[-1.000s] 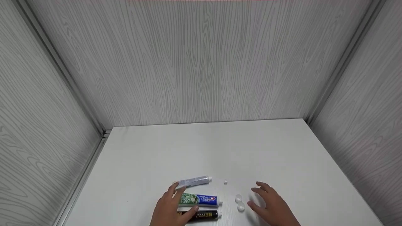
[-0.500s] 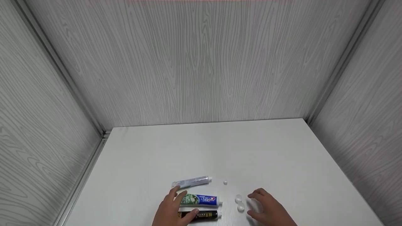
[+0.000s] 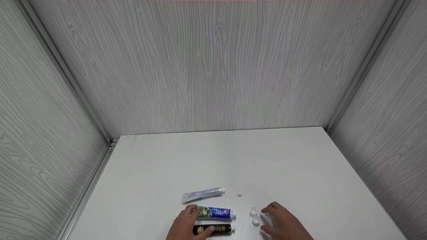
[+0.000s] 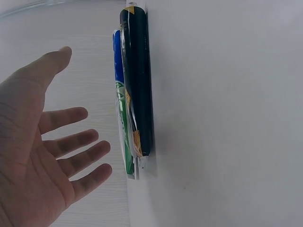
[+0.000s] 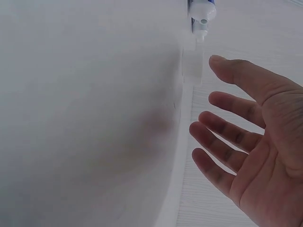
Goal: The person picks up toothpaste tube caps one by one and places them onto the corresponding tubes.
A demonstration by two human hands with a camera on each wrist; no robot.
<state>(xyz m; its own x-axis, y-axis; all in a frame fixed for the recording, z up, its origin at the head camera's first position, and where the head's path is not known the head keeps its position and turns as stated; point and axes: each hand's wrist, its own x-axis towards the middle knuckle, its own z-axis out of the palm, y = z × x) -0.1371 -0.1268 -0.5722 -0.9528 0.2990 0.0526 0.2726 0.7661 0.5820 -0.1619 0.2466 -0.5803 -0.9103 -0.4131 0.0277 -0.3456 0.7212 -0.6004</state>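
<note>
My left hand [image 3: 186, 225], fingers loosely bent, hovers over the left parts of a black tube [image 3: 221, 228] and a green-and-blue toothpaste tube [image 3: 219, 213]. In the left wrist view a gap shows between its fingers and both tubes. Behind them lies a silvery-white tube [image 3: 202, 194]. All the tubes point their nozzle ends right. Two white round caps [image 3: 256, 220] lie close together right of the tubes, with a smaller white cap [image 3: 239, 194] farther back. Just right of the pair is my right hand [image 3: 285, 223], holding nothing, thumb and fingers spread apart.
The white tabletop [image 3: 217, 160] runs back to a grey wood-grain panel [image 3: 213, 66]. Similar panels rise along the left [image 3: 43, 133] and right [image 3: 383, 116] sides. A metal rail [image 3: 90, 186] follows the table's left edge.
My left hand has moved slightly right and toward the front, uncovering the silvery tube's end. My right hand has shifted a little left toward the caps, its fingers drawn in somewhat.
</note>
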